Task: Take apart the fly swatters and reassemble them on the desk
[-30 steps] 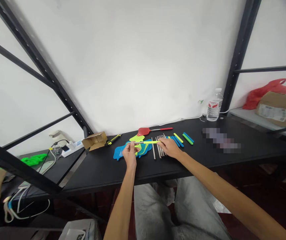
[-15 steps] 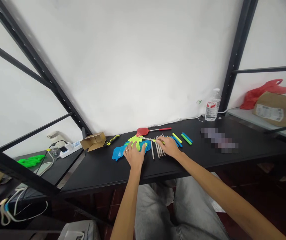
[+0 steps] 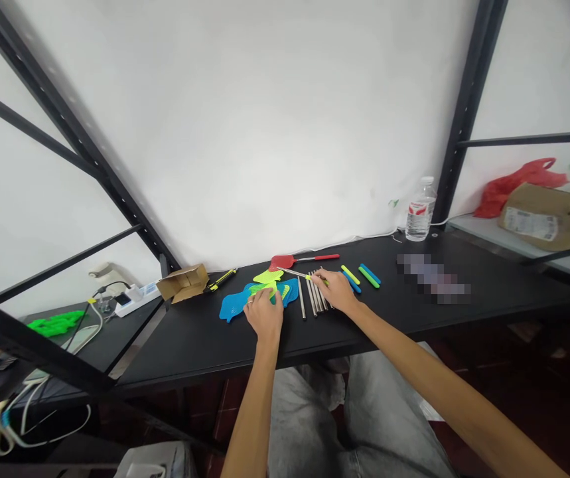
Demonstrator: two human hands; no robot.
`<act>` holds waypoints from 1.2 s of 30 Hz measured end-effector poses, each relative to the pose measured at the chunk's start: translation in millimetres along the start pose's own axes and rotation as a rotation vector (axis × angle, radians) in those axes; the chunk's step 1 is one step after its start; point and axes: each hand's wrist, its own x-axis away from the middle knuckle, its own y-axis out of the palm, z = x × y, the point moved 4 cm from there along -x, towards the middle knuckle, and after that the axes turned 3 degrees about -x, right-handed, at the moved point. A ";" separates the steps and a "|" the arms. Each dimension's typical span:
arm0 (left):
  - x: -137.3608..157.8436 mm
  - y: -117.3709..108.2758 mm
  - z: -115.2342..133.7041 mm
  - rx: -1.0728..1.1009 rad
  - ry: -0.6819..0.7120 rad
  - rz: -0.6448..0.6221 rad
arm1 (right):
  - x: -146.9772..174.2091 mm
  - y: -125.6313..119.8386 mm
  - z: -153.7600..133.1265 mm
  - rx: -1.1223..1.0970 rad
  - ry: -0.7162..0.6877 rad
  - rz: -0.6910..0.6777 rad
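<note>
Table point(image 3: 414, 318): black, long, carrying everything below.
Swatter heads point(image 3: 245, 300): blue and yellow-green mesh pile, at 9 o'clock from the metal rods point(image 3: 313, 297).
Left hand point(image 3: 263, 313): fingers spread, lying flat on the pile (palm down).
Right hand point(image 3: 335, 293): fingers curled, pinching the yellow handle point(image 3: 309, 277) of an assembled swatter, above the rods.
Red swatter point(image 3: 302, 259): at 12 o'clock from the pile.

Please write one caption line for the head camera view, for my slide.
Left hand rests on blue swatter heads; right hand holds a yellow-handled rod above metal rods.
</note>
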 end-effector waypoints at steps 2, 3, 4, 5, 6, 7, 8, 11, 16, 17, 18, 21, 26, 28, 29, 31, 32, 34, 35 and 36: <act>-1.5 -7.9 3.0 0.052 0.028 0.051 | -0.2 -1.1 -0.6 -0.004 -0.004 0.002; -2.1 -12.0 3.8 0.084 0.033 0.084 | -0.3 -1.6 -0.9 -0.002 -0.006 0.002; -2.6 -15.9 4.1 0.119 0.030 0.120 | -0.4 -2.0 -1.2 0.000 -0.007 0.002; -2.8 -19.4 3.8 0.154 0.019 0.156 | -0.4 -2.3 -1.3 0.002 -0.007 0.001; -2.9 -22.3 2.9 0.188 0.001 0.188 | -0.4 -2.5 -1.3 0.002 -0.007 0.000; -2.9 -24.4 1.6 0.217 -0.024 0.212 | -0.3 -2.6 -1.2 0.000 -0.006 0.000; -2.9 -25.9 -0.2 0.243 -0.055 0.229 | -0.2 -2.7 -1.1 -0.004 -0.006 -0.001; -2.9 -27.7 -9.7 0.326 -0.209 0.273 | 0.0 -2.6 -0.5 -0.013 0.000 -0.004; -3.6 -19.9 -32.2 0.614 -0.510 0.312 | -0.2 -2.7 -0.2 -0.016 0.014 -0.014; -4.0 -15.9 -36.5 0.706 -0.566 0.297 | -0.3 -2.5 -0.1 -0.016 0.019 -0.018; -4.4 -11.7 -40.3 0.805 -0.620 0.283 | -0.4 -2.2 0.0 -0.017 0.024 -0.021; -5.4 -2.2 -47.1 1.079 -0.734 0.297 | -0.5 -0.8 0.0 -0.025 0.028 -0.036; -8.7 0.3 -41.2 1.293 -0.725 0.284 | 0.7 1.4 -4.8 -0.073 -0.029 -0.097; -9.1 0.6 -39.2 1.318 -0.740 0.264 | 1.6 2.5 -7.8 -0.099 -0.059 -0.138; -9.0 0.9 -39.3 1.325 -0.759 0.264 | 1.9 2.9 -9.0 -0.110 -0.070 -0.154; -8.5 2.3 -40.7 1.335 -0.796 0.268 | 2.2 3.2 -10.6 -0.125 -0.082 -0.167; -8.4 3.4 -41.5 1.340 -0.807 0.261 | 2.2 3.2 -10.9 -0.130 -0.084 -0.169; -8.5 5.7 -42.4 1.348 -0.809 0.230 | 2.0 3.1 -10.9 -0.134 -0.082 -0.167; -8.6 6.6 -42.5 1.351 -0.804 0.216 | 1.8 3.1 -10.8 -0.134 -0.081 -0.167; -8.6 7.2 -42.6 1.352 -0.800 0.207 | 1.7 3.1 -10.8 -0.133 -0.080 -0.166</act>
